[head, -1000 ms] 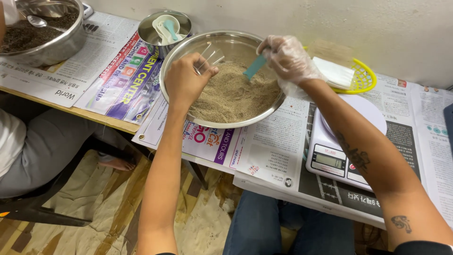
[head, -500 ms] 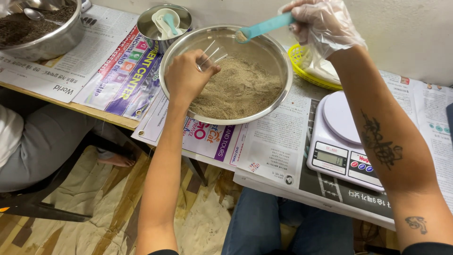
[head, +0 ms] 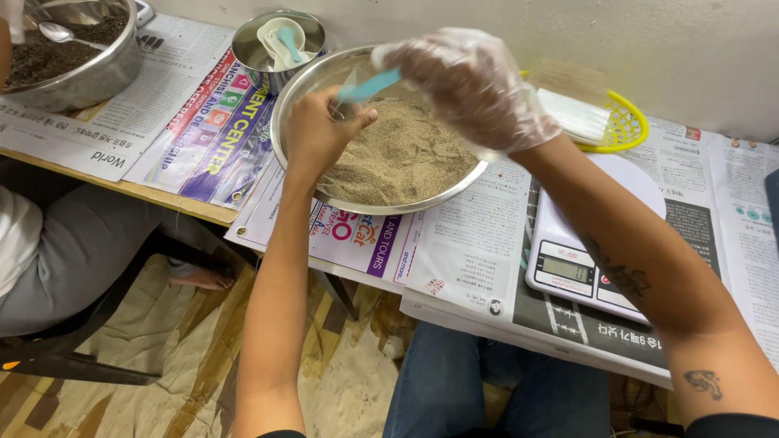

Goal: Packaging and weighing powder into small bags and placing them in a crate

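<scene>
A table (head: 174, 207) spread with newspaper is set against a pale wall. On it, 1 round steel bowl (head: 296, 105) of fine tan powder (head: 402, 158) is gripped at its rim by the bare left hand (head: 320, 134). Above the bowl, 1 turquoise plastic spoon (head: 369, 83) is pinched in the right hand (head: 471, 85), which is covered by a thin, crinkled clear glove. Beside the bowl, 1 white scale (head: 580, 272) and 1 yellow basket (head: 621, 130) are seen.

- Even, soft indoor light, fairly bright; the pale wall behind the steel bowl (head: 454, 191) shows no hard shadow.
- Dull glints on that bowl's rim.
- The gloved right hand (head: 475, 85) over the bowl is motion-blurred.
- Below the bowl, under the table, it is dimmer.
</scene>
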